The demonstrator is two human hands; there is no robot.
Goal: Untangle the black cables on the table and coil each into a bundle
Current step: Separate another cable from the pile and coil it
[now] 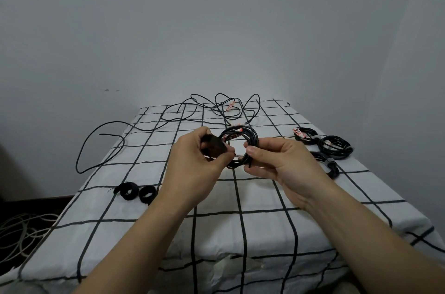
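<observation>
The right hand (277,161) is pinching the coiled cable (250,136) between thumb and curled fingers, just beside the left hand (199,156), which is gripping a black strap (214,145). The cable is probably light and springy, so a grip across all the loops is looking safest.

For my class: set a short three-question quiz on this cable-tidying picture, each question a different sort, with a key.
1. True or false: the left hand grips a black strap.
2. What does the right hand pinch? A) the coiled cable B) a white cable C) a pair of scissors
3. Fill in: the two strap rolls lie near the table's ____ edge.
Key: 1 true; 2 A; 3 left.
</observation>
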